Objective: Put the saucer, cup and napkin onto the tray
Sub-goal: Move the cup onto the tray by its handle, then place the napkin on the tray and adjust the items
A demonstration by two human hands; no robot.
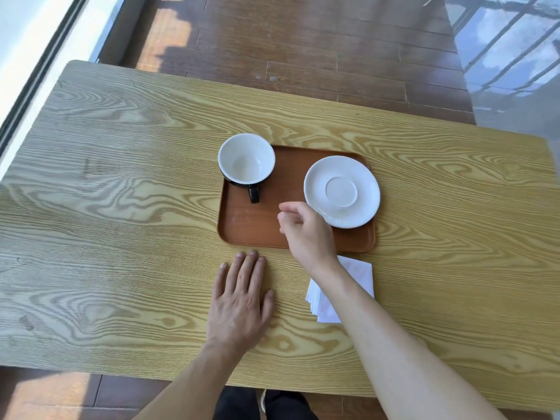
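Observation:
A brown tray (242, 225) lies at the middle of the wooden table. A cup (246, 160), white inside and black outside, stands on its far left corner with the handle toward me. The white saucer (341, 190) rests on the tray's right side. My right hand (306, 230) hovers over the tray's near part, just left of the saucer, with its fingers curled and nothing in them. A white napkin stack (360, 274) lies on the table just in front of the tray, partly hidden under my right forearm. My left hand (241, 301) lies flat on the table, fingers spread.
The wooden table (121, 207) stretches wide to the left and right of the tray. A window frame runs along the far left. Dark wooden floor shows beyond the far edge. My legs show under the near edge.

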